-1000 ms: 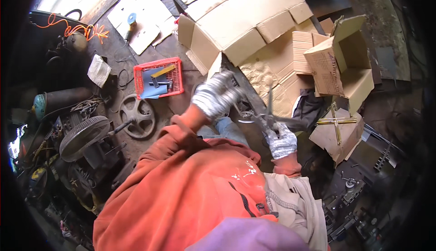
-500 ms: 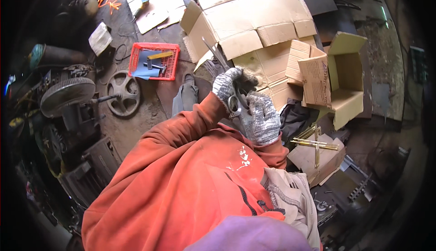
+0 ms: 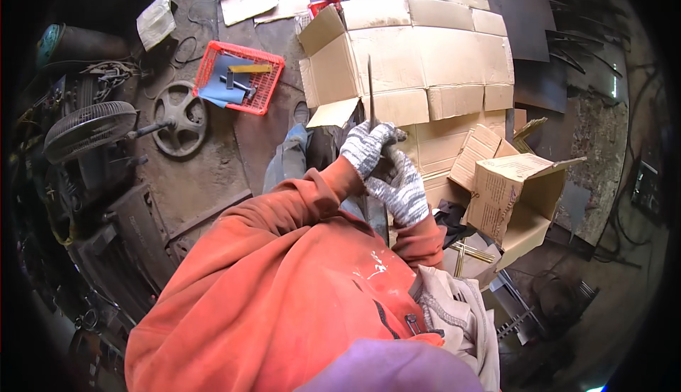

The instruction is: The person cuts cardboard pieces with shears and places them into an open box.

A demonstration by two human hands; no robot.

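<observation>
Both my hands wear grey-and-white knitted gloves and meet in front of my orange-red sleeves. My left hand (image 3: 364, 148) is closed round a pair of large metal scissors (image 3: 370, 87). The blades point away from me and show edge-on as one thin line. My right hand (image 3: 404, 192) is just nearer and to the right, its fingers curled at the dark handle end. The gloves hide most of the handles. Beyond the hands lies a big flattened cardboard box (image 3: 386, 55), with an open flap beside the blades.
An open cardboard box (image 3: 491, 204) stands to the right, near several thin brass-coloured rods (image 3: 472, 250). On the left are a red plastic basket (image 3: 273, 83) holding tools, a spoked metal wheel (image 3: 181, 121) and a fan (image 3: 89, 133). Dark metal sheets (image 3: 521, 12) lie at the far right.
The scissors have turned from pointing far left to nearly straight ahead, and their ring handle no longer shows. My right hand has curled more. The whole view has shifted slightly.
</observation>
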